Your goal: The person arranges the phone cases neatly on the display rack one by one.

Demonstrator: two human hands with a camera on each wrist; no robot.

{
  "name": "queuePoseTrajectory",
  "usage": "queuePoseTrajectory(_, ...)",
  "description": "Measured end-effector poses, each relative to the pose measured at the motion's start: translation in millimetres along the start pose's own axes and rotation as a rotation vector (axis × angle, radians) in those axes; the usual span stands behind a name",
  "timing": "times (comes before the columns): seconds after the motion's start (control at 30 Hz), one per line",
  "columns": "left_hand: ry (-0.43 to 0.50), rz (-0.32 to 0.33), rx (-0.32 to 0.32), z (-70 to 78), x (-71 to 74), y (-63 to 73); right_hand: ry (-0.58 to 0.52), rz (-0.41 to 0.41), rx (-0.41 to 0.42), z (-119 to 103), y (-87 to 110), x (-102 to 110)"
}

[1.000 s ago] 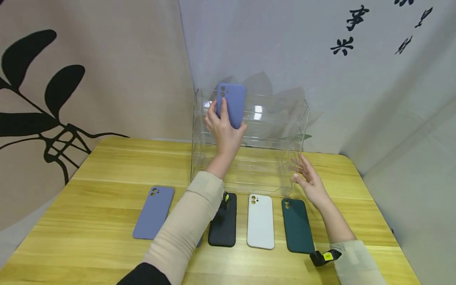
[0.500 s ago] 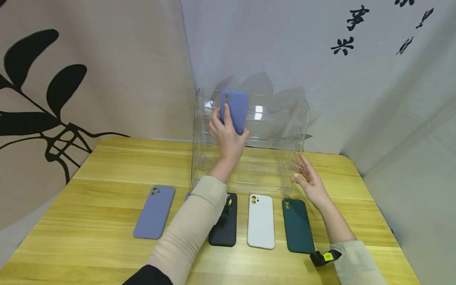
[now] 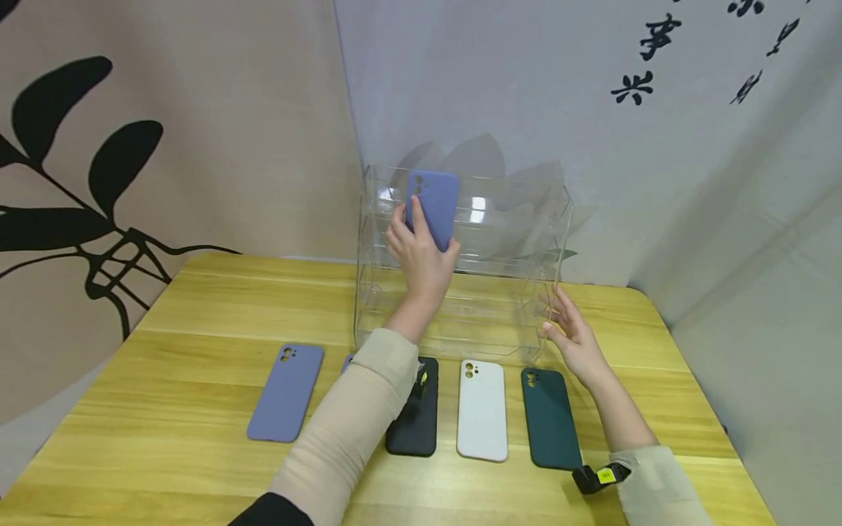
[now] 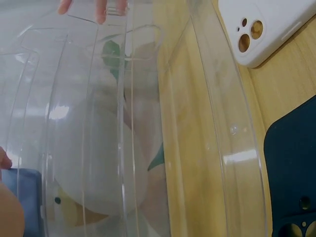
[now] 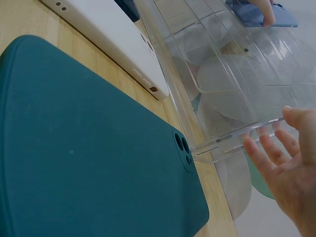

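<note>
- The smooth periwinkle phone case with camera cutouts (image 3: 437, 201) stands near upright at eleven o'clock on the clear plastic tiered rack (image 3: 503, 193); whether its lower edge rests on a tier cannot be told.
- The left hand (image 3: 424, 267) grips that case, thumb at its three o'clock edge, index finger laid along its face, other fingers at nine o'clock.
- The right hand (image 3: 575, 347) pinches the rack's side panel at four o'clock, thumb and fingers on opposite faces.
- From the rack's centre, a flat lavender case (image 3: 286, 394) lies at eight o'clock, a matte black one (image 3: 414, 431) near seven, a glossy white one (image 3: 482, 413) at six, a dark green one (image 3: 551, 416) at five.
- The held case looks light, bendy and hard to break; its long edges should give the surest grip.
- The rack seems stiff, slick and crackable, best steadied by its side panels.
</note>
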State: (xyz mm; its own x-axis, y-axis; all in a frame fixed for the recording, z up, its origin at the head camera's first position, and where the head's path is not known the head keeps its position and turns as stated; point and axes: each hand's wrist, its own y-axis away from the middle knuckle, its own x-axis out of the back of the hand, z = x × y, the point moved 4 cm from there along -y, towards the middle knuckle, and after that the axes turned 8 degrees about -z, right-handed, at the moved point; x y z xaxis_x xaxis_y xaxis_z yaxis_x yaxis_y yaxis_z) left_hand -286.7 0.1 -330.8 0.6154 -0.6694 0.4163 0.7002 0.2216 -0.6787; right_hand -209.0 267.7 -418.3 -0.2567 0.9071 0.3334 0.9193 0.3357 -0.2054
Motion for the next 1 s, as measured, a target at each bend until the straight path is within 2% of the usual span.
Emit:
queuePoseTrajectory(0.17, 0.042, -0.014, 0.015, 2.3, 6.6, 1.8, 0.003, 0.001, 0.002, 1, 0.8, 1)
queuePoseTrajectory(0.3, 0.112, -0.028, -0.014, 5.2, 18.4, 5.3, 0.006, 0.005, 0.006, 1, 1.0, 1)
queuePoseTrajectory(0.4, 0.160, -0.047, -0.035, 8.3, 30.7, 9.6, 0.004, 0.004, 0.010, 0, 1.1, 1)
queuePoseTrajectory(0.73, 0.239, -0.080, -0.110, 17.6, 78.2, 27.7, 0.004, 0.001, 0.042, 0, -0.5, 0)
queuePoseTrajectory(1.0, 0.279, -0.141, -0.148, 11.7, 115.0, 49.3, 0.016, 0.003, 0.035, 3, -0.6, 0)
